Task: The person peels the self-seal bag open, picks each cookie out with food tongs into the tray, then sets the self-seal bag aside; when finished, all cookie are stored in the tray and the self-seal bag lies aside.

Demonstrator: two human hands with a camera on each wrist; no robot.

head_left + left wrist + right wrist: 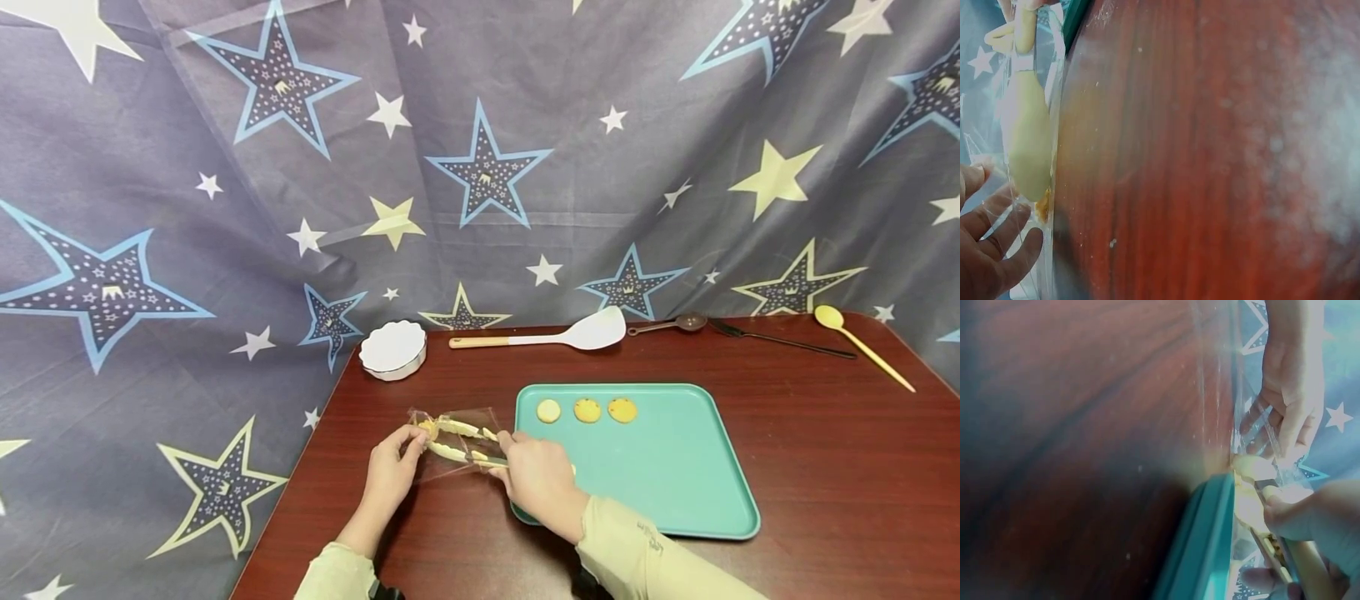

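My right hand (542, 473) grips a pair of pale yellow kitchen tongs (448, 452), whose arms reach left into a clear plastic bag (480, 415). At the bag's left end, my left hand (392, 465) pinches the plastic beside a golden cookie (429, 427). The tong tips come right up to that cookie. In the left wrist view one broad tong tip (1030, 137) shows through the plastic, an orange-brown bit of cookie (1042, 205) at its end. From the right wrist, the thumb (1291, 519) presses along the tong handle.
A teal tray (675, 492) lies to the right, its left edge under my right hand. Three round cookies (587, 410) form a row on it. Along the back are a white fluted dish (393, 350), a white spatula (596, 330), a brown spoon (690, 322), a black knife (787, 340) and a yellow spoon (829, 317).
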